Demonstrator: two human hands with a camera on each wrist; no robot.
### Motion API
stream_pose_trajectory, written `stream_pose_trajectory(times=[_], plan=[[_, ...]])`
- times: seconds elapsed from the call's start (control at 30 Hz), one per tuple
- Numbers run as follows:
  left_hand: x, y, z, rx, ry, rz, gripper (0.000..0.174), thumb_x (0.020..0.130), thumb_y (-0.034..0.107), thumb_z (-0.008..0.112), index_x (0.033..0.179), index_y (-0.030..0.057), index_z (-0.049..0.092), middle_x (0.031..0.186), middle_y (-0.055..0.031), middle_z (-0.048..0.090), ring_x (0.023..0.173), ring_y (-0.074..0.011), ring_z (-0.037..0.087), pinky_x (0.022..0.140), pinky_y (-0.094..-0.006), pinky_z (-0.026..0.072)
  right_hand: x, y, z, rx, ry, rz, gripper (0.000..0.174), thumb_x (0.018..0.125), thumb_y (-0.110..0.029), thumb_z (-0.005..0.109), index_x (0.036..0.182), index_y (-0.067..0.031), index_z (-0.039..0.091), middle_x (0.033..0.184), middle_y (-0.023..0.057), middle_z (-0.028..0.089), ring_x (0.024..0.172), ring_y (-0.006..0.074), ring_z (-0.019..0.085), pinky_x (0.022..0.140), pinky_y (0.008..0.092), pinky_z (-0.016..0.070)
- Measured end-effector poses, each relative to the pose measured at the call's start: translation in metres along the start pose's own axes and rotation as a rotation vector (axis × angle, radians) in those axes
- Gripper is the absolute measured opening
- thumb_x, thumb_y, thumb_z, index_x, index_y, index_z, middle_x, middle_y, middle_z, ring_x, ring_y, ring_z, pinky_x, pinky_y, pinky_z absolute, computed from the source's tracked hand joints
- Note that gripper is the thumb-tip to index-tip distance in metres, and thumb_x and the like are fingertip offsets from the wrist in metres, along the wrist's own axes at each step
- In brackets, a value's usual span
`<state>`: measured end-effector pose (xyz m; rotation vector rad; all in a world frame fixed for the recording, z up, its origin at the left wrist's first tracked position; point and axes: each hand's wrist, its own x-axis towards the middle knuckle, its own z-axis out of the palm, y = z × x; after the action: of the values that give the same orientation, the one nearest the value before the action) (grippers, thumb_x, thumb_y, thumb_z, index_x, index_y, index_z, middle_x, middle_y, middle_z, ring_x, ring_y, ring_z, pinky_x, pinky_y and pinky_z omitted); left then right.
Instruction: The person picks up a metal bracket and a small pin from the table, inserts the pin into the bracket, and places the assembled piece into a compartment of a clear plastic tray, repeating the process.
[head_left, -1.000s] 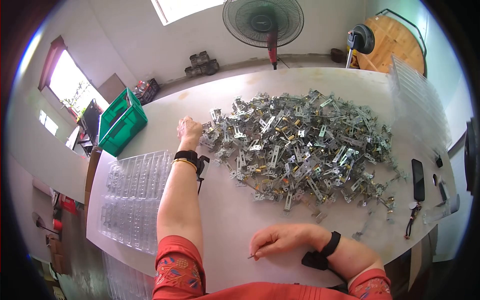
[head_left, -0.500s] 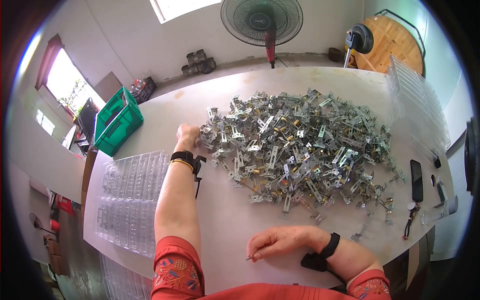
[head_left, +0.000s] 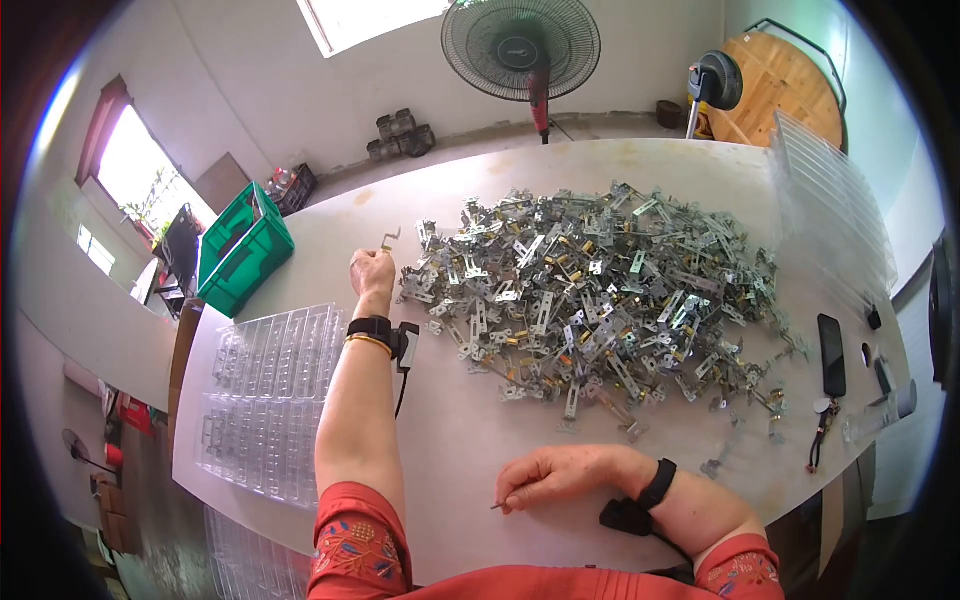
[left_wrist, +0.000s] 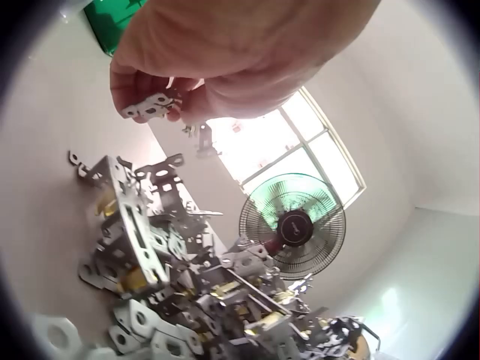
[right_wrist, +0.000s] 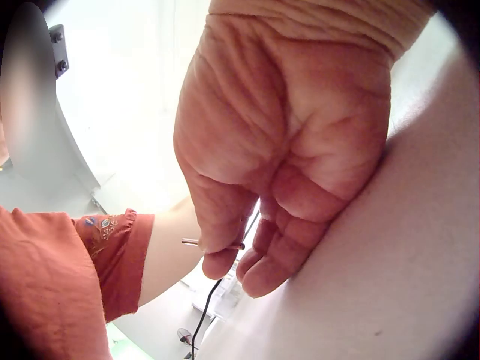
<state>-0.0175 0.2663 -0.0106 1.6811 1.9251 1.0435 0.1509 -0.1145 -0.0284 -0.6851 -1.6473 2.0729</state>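
My left hand [head_left: 374, 272] pinches a small stamped metal bracket [left_wrist: 152, 106] with punched holes, just beyond the left edge of the pile. In the head view an angled end of that bracket sticks up past the fingers. A broad heap of metal brackets [head_left: 590, 290], some with brass-coloured parts, covers the middle of the table. Near the front edge my right hand [head_left: 560, 476] rests low on the tabletop. Between its thumb and finger it holds a thin metal pin [right_wrist: 190, 241], whose end pokes out; the rest is hidden by the fingers.
Clear plastic blister trays [head_left: 265, 405] lie to the left, and more clear trays [head_left: 835, 215] stand at the back right. A green crate [head_left: 270, 255] sits at the left edge. On the right are a phone [head_left: 832, 355] and a clear bottle [head_left: 872, 420]. A fan [head_left: 520, 50] stands beyond the table.
My left hand was at the pile's left edge; it has drawn slightly away, and a bracket now shows raised in its fingers. The right hand stays nearly still with its pin.
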Motion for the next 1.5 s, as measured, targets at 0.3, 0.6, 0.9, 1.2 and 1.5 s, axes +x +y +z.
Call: stream_pose_trajectory(times=[0.3, 0.6, 0.9, 1.2, 1.5], plan=[[-0.108, 0.058, -0.029, -1.013, -0.697, -0.075, 0.015, 0.101, 0.014, 0.057, 0.103, -0.0015, 0.059, 0.095, -0.0145, 0.068, 0.076, -0.0241, 0.068, 0.069, -0.0344, 0.0587, -0.003, -0.006, 0.006, -0.016, 0.075, -0.012, 0.024, 0.100, -0.025, 0.061, 0.110, -0.0048, 0.069, 0.102, 0.0001, 0.070, 0.096, 0.0105, 0.061, 0.087, 0.0273, 0.0487], [-0.208, 0.047, -0.069, -1.256, -1.042, -0.081, 0.014, 0.103, 0.012, 0.053, 0.110, 0.0017, 0.059, 0.095, -0.0101, 0.067, 0.085, -0.0241, 0.067, 0.090, -0.0398, 0.0542, -0.006, -0.015, 0.005, -0.130, 0.043, -0.012, 0.024, 0.101, -0.022, 0.061, 0.108, -0.0008, 0.070, 0.105, 0.0056, 0.066, 0.100, 0.0142, 0.061, 0.089, 0.0295, 0.0473], [-0.228, 0.046, -0.088, -1.220, -0.984, -0.056, 0.021, 0.105, 0.014, 0.049, 0.119, 0.0006, 0.057, 0.096, -0.0099, 0.066, 0.089, -0.0234, 0.067, 0.090, -0.0384, 0.0537, -0.003, -0.014, 0.005, -0.100, 0.046, -0.050, 0.023, 0.101, -0.022, 0.061, 0.107, -0.0016, 0.070, 0.108, 0.0046, 0.066, 0.107, 0.0158, 0.059, 0.095, 0.0300, 0.0454], [-0.250, 0.084, -0.085, -1.386, -0.971, -0.136, 0.016, 0.107, 0.016, 0.047, 0.114, 0.0045, 0.056, 0.101, -0.0094, 0.065, 0.096, -0.0248, 0.065, 0.095, -0.0399, 0.0492, 0.018, -0.016, 0.057, -0.017, 0.015, -0.297, 0.020, 0.102, -0.020, 0.059, 0.104, -0.0051, 0.071, 0.107, 0.0029, 0.070, 0.114, 0.0167, 0.057, 0.117, 0.0375, 0.0290], [-0.268, 0.096, -0.077, -1.446, -1.024, -0.086, 0.016, 0.108, 0.017, 0.045, 0.115, 0.0054, 0.054, 0.106, -0.0101, 0.066, 0.104, -0.0255, 0.064, 0.096, -0.0410, 0.0488, 0.024, -0.009, 0.080, 0.117, -0.022, -0.458, 0.022, 0.105, -0.022, 0.056, 0.105, -0.0043, 0.069, 0.118, 0.0075, 0.064, 0.121, 0.0189, 0.054, 0.115, 0.0382, 0.0328]])
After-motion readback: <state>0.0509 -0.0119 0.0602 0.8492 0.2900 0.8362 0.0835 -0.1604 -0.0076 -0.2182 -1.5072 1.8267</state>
